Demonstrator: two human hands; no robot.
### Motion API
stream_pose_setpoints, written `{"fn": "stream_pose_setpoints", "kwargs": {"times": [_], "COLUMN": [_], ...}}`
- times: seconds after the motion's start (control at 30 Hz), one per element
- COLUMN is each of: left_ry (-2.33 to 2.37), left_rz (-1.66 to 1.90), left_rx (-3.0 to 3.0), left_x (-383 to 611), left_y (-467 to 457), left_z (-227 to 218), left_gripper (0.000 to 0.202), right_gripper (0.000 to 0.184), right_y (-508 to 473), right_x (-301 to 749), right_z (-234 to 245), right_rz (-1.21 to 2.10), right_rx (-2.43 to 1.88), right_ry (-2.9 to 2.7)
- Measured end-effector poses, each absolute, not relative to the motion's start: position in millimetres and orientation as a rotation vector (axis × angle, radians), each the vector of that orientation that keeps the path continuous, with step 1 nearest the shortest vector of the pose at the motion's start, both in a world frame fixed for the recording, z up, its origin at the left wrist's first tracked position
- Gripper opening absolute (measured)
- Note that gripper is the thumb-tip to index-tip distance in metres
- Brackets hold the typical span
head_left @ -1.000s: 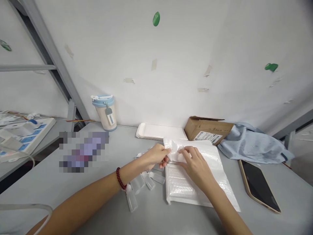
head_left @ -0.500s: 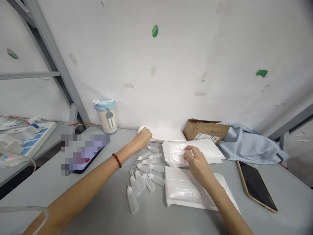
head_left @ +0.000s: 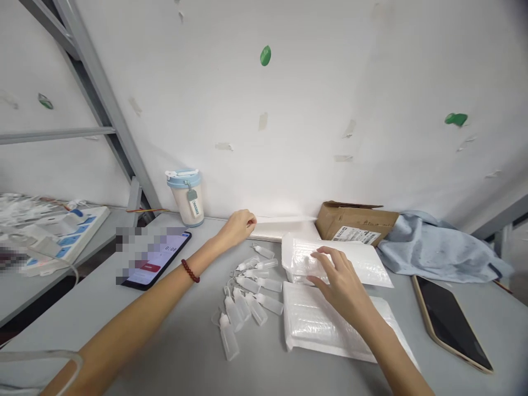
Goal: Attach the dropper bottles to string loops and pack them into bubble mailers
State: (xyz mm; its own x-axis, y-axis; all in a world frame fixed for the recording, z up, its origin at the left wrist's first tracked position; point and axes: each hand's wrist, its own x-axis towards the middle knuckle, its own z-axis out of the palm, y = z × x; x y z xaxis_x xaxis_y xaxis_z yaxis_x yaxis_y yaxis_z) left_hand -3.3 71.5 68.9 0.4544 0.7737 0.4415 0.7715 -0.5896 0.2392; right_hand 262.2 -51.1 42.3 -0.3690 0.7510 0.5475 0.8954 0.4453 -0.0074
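My left hand (head_left: 238, 230) is closed in a pinch at the left end of a thin white flat piece (head_left: 284, 219), seen nearly edge-on above a low white stack (head_left: 270, 232) by the wall. Two white bubble mailers lie to the right, an upper one (head_left: 367, 261) and a lower one (head_left: 309, 319). Over them hovers my right hand (head_left: 336, 280), thumb and fingers apart, holding nothing; whether its fingertips touch the upper mailer I cannot tell. Several small translucent squeeze bottles (head_left: 243, 302) with capped tips lie between my forearms.
A lidded cup (head_left: 187, 201) stands at the back left, near a phone with a lit screen (head_left: 159, 258). Farther left are power strips (head_left: 68, 242) with cables. A cardboard box (head_left: 357, 223), a blue cloth (head_left: 441, 247) and a dark-screened phone (head_left: 451, 322) lie on the right.
My left hand has come away from the stack's left end, with the thin white piece now raised at its fingers. My right thumb has spread away from the fingers. The camera view has shifted slightly.
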Motion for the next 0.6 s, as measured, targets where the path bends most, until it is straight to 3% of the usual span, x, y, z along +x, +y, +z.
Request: {"fn": "stream_pose_setpoints", "kwargs": {"times": [0.1, 0.23, 0.33, 0.47, 0.53, 0.6], "left_ry": [1.348, 0.670, 0.508, 1.149, 1.426, 1.334], "left_rz": [0.950, 1.224, 1.231, 1.388, 1.297, 1.078], "left_rx": [2.789, 3.286, 3.260, 2.492, 1.845, 1.361], "left_x": [-2, 7, 11, 6, 1, -5], "left_y": [36, -20, -43, -39, -33, -29], "left_z": [68, 48, 36, 38, 46, 56], "left_gripper": [0.019, 0.014, 0.014, 0.016, 0.031, 0.038], "right_gripper": [0.037, 0.044, 0.044, 0.041, 0.046, 0.051], "right_y": [-56, -63, -65, -62, -61, -61], "right_x": [252, 241, 241, 245, 245, 242], "right_z": [49, 54, 52, 44, 41, 39], "right_rz": [-0.529, -0.837, -0.854, -0.784, -0.775, -0.746], "right_rx": [-1.284, -1.223, -1.244, -1.218, -1.202, -1.194], "right_ry": [-2.170, -2.092, -2.155, -2.241, -2.252, -2.263]}}
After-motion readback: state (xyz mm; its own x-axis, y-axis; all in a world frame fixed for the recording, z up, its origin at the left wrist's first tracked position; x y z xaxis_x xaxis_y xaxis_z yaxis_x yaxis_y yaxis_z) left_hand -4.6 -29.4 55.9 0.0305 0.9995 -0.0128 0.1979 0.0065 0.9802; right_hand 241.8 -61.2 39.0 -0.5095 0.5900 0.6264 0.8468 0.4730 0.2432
